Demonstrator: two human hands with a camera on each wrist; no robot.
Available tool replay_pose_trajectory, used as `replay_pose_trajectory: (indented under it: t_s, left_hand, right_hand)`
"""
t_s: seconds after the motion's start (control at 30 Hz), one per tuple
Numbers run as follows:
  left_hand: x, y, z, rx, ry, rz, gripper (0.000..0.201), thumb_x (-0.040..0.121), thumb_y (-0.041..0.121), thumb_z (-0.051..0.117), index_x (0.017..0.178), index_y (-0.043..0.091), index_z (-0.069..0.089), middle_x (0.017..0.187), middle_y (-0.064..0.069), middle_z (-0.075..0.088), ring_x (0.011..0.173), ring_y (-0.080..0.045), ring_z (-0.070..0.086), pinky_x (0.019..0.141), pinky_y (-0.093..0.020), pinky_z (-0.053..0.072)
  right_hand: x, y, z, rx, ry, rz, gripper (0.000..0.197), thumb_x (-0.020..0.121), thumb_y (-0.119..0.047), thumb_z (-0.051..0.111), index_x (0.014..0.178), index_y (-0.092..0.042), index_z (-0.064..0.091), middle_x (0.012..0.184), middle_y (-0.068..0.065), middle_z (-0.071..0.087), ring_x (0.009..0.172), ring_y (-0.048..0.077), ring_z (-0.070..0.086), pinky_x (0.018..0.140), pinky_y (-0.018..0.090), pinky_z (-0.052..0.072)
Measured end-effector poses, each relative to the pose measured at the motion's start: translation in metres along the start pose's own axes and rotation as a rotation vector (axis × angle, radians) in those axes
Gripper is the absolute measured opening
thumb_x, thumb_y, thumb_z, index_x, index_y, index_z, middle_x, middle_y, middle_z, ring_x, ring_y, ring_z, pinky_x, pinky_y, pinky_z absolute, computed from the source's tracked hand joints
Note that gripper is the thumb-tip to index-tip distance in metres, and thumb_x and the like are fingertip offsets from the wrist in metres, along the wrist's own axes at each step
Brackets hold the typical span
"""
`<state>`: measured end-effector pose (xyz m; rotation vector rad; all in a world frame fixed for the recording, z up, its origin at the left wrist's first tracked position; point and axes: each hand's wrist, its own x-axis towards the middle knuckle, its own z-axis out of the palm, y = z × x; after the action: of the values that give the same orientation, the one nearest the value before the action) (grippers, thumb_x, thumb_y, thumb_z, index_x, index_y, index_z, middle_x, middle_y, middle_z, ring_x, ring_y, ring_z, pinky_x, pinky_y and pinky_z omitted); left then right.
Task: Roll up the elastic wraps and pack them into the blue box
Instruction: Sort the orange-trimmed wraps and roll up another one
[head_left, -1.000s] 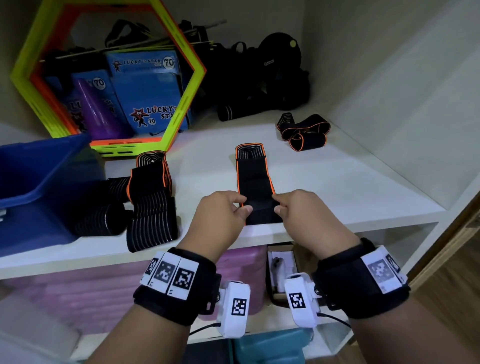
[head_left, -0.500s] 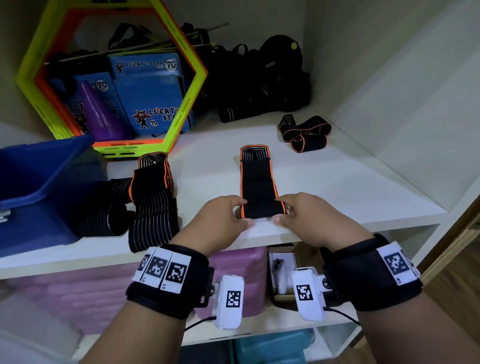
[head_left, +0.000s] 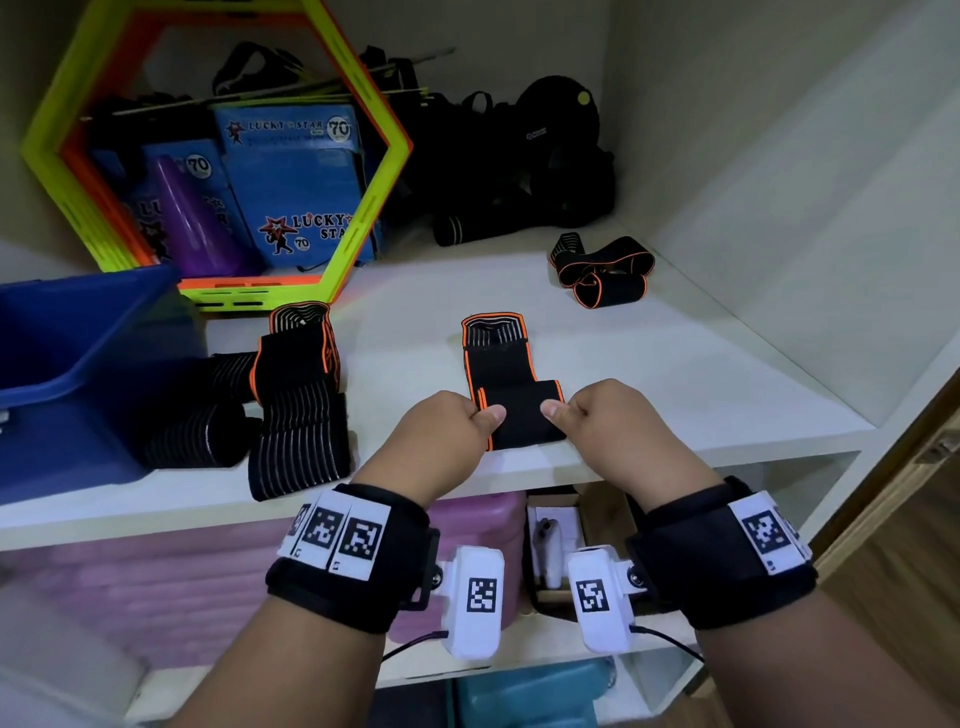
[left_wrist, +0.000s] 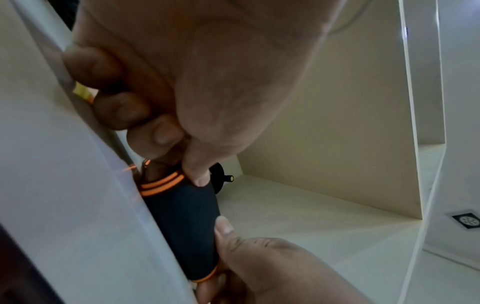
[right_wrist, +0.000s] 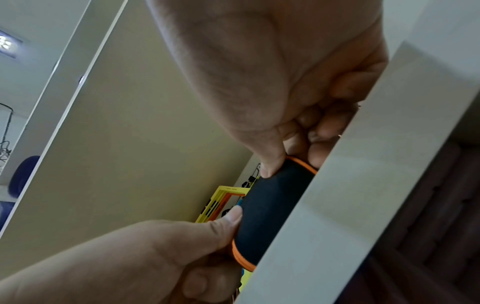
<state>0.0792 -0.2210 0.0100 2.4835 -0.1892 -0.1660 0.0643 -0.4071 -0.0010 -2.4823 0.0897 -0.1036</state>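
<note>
Both hands pinching the near end of the orange-edged wrap (head_left: 511, 410), first fold started.
Left hand (head_left: 441, 441), right hand (head_left: 610, 431): thumbs on top; best kept level, edges aligned, roll tight.

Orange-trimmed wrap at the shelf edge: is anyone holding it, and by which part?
Yes. Both hands pinch the orange-trimmed wrap at its rolled near end: the left hand on the roll's left edge, the right hand on its right edge.

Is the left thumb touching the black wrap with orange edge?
Touching. The left wrist view shows the left thumb pressed onto the black wrap, no gap.
</note>
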Motion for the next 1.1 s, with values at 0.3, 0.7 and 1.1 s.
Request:
replay_pose_trajectory:
  t_s: [0.3, 0.7, 1.1]
  left_hand:
    - [0.003, -0.004, 0.012, 0.011, 0.308, 0.108, 0.036, 0.090, 0.035, 0.068, 0.121, 0.028, 0.052, 0.112, -0.005, 0.055, 0.104, -0.029, 0.052, 0.092, -0.041, 0.045]
    - [-0.008, -0.010, 0.012, 0.189, 0.069, 0.230, 0.072, 0.075, 0.012, 0.046, 0.147, 0.022, 0.047, 0.145, 0.001, 0.053, 0.117, -0.031, 0.052, 0.103, -0.040, 0.045]
    - [0.004, -0.014, 0.012, -0.240, 0.266, 0.054, 0.025, 0.097, 0.027, 0.062, 0.119, 0.018, 0.056, 0.092, 0.009, 0.070, 0.094, -0.015, 0.060, 0.077, -0.026, 0.040]
  right_hand:
    - [0.002, -0.004, 0.011, 0.001, 0.148, 0.015, 0.030, 0.095, -0.040, 0.059, 0.109, -0.017, 0.047, 0.088, 0.002, 0.055, 0.081, 0.026, 0.052, 0.066, 0.034, 0.039]
    - [0.003, 0.008, 0.008, -0.005, -0.002, -0.252, 0.036, 0.095, -0.036, 0.059, 0.127, -0.022, 0.064, 0.120, -0.005, 0.066, 0.107, 0.018, 0.060, 0.093, 0.031, 0.046]
    - [0.011, 0.014, 0.000, 0.242, 0.027, -0.110, 0.027, 0.090, -0.013, 0.068, 0.117, -0.013, 0.064, 0.092, -0.009, 0.069, 0.087, 0.002, 0.063, 0.069, 0.011, 0.040]
